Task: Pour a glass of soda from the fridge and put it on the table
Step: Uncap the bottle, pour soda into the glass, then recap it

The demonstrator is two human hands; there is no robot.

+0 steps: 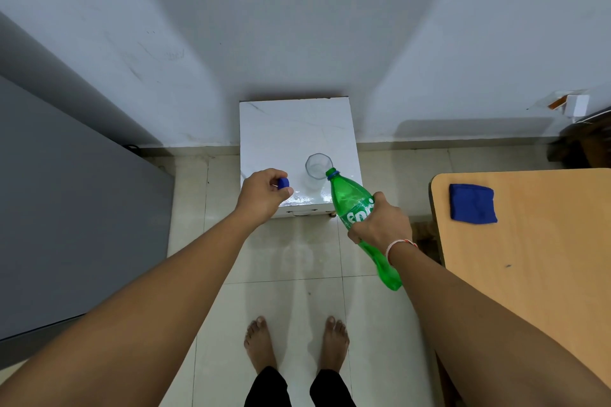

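Two hands work over a glossy white marble-patterned stand (pixel 264 129): right hand (pixel 380 223) fingers curl round a tilted, open green plastic soda bottle (pixel 350 198), its mouth at the rim of a clear, seemingly empty faceted glass (pixel 318 166) just beyond, while left hand (pixel 263 192) fingertips pinch the round blue cap (pixel 283 183).

We are looking down on a small white marble-patterned tabletop (pixel 291 129) standing against a pale wall, with a clear drinking glass (pixel 318 168) sitting upright near its front right part. To the right, a blue folded cloth (pixel 472 204) is lying on a wooden tabletop (pixel 535 261). Both pieces are resting on a cream tiled floor (pixel 291 301), where two bare feet are standing.
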